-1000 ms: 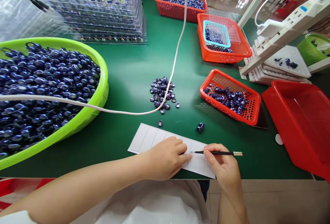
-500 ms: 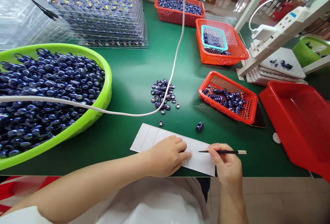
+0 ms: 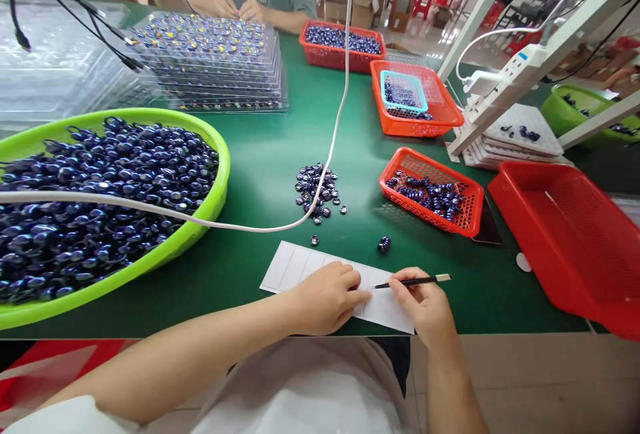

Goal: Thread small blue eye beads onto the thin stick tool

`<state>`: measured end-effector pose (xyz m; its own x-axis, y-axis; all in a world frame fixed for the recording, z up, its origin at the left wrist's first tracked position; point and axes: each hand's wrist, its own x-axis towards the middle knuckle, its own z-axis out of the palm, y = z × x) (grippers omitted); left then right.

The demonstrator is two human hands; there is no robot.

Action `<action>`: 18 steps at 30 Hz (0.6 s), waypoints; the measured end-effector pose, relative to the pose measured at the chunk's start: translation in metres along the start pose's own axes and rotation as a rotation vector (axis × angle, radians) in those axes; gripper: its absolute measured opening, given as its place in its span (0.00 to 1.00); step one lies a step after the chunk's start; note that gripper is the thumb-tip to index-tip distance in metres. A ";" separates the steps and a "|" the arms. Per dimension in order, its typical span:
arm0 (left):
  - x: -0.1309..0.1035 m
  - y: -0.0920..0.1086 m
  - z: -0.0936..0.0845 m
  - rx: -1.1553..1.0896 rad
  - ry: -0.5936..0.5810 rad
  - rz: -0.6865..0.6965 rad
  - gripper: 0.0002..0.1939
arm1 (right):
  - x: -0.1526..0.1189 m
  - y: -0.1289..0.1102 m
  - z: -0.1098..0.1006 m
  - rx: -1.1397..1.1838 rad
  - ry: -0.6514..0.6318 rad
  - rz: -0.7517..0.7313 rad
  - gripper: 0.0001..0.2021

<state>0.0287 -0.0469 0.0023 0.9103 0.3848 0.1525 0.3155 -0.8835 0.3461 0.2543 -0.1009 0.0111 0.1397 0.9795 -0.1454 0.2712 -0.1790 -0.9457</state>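
Note:
A white sheet ruled into strips [image 3: 295, 266] lies at the near edge of the green table [image 3: 260, 147]. My left hand [image 3: 325, 297] presses down on the sheet's middle, fingers curled. My right hand [image 3: 425, 307] holds a thin black stick with a pale end [image 3: 415, 281], its dark tip pointing left at my left fingertips over the sheet. Just beyond the sheet lie one single dark blue bead [image 3: 314, 240] and a small bead cluster [image 3: 384, 244]. A loose pile of blue beads [image 3: 319, 191] sits farther back.
A lime bowl [image 3: 210, 204] heaped with blue beads fills the left. A white cable [image 3: 330, 147] crosses the table. Red baskets [image 3: 431, 189] stand at the right, a large red one [image 3: 565, 241] nearest. Stacked clear trays [image 3: 210, 61] sit behind, where another person's hands [image 3: 235, 7] work.
The camera has tilted up, showing more of the far side. My right hand drew the stick's tip slightly left toward my left fingers. My left hand stays on the sheet.

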 end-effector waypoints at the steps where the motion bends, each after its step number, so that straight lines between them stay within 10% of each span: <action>1: 0.000 0.000 0.000 0.000 0.001 0.000 0.15 | 0.001 0.001 -0.001 -0.001 -0.020 -0.002 0.18; 18: 0.001 0.000 0.000 -0.014 -0.019 -0.013 0.17 | 0.001 0.005 -0.002 0.008 -0.005 0.050 0.18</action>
<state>0.0290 -0.0465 0.0027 0.9111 0.3910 0.1306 0.3237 -0.8747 0.3608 0.2574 -0.1012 0.0071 0.1485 0.9697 -0.1939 0.2564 -0.2272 -0.9395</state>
